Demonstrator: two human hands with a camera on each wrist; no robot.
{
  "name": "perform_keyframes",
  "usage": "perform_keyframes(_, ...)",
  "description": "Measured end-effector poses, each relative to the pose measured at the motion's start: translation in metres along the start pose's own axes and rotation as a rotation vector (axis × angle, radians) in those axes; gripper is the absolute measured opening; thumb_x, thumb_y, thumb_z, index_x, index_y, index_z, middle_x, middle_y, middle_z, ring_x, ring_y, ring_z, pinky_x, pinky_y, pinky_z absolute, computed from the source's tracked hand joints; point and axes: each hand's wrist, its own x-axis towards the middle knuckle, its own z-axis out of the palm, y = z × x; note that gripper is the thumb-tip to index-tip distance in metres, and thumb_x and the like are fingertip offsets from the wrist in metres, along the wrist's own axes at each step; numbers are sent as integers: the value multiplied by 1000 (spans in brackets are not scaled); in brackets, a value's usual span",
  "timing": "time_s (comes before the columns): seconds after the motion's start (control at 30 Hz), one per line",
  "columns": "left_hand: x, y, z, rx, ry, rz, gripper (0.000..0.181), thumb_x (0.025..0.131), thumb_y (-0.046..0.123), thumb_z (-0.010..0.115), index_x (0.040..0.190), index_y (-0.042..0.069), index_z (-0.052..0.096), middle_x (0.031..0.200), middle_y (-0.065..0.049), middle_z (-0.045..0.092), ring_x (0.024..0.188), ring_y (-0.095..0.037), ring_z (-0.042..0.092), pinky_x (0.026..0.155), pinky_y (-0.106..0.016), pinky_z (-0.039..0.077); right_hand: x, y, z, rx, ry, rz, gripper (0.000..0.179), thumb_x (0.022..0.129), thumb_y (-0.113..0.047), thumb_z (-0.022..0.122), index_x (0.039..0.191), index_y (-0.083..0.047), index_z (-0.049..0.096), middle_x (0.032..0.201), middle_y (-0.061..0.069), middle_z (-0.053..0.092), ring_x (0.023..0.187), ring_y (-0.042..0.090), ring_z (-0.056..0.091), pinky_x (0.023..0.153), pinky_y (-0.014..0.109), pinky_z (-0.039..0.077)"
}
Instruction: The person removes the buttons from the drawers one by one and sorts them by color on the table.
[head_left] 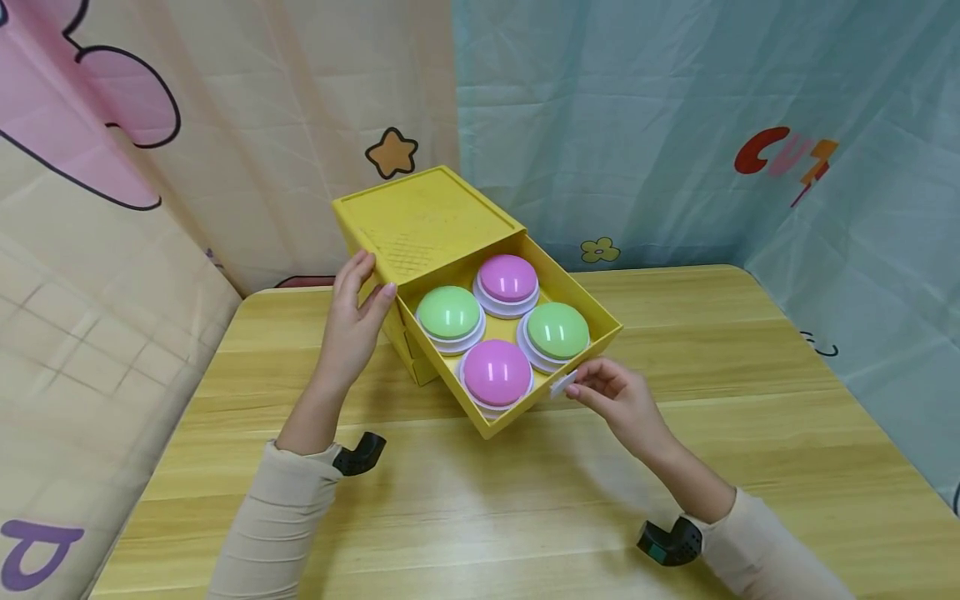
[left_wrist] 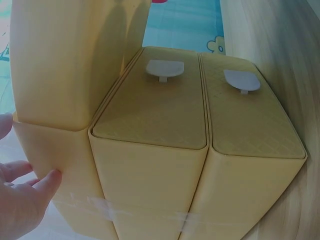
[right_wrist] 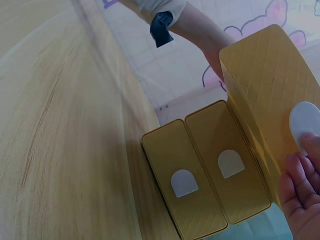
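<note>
A yellow drawer cabinet (head_left: 427, 221) stands at the back of the table, its top drawer (head_left: 551, 258) pulled far out. Inside the drawer lie several round domed buttons on white bases: a pink one (head_left: 497, 372) in front, another pink one (head_left: 507, 278) behind, a green one (head_left: 447, 312) at left and a green one (head_left: 557, 330) at right. My right hand (head_left: 626, 408) pinches the drawer's white tab handle (right_wrist: 305, 122) between thumb and fingers. With relaxed fingers, my left hand (head_left: 351, 321) touches the cabinet's left side near its front top edge.
Below the open drawer are two closed drawers, the middle one (left_wrist: 150, 112) and the bottom one (left_wrist: 255, 125), each with a white tab handle. The wooden table (head_left: 675, 433) holds the cabinet. Printed curtains (head_left: 600, 125) hang close behind and at both sides.
</note>
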Motion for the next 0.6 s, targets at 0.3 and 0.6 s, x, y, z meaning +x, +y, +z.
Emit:
perform_keyframes(0.3,0,2,1,-4,1,4,53,93,8,47,136,-12,22,144,-18,11,130,-27,21,103,-35,28,0,6,0,26,0,8,11,82,8,60,91,7,55,83,2,60,75,17,59,68,27,53)
perform_keyframes(0.6,0,2,2,1,8,8,53,94,8,47,136,-12,22,144,-18,11,130,-27,21,103,-34,28,0,7,0,9,-19,-20,15,83,3,61,95,8,54,86,8,60,79,16,58,70,25,53)
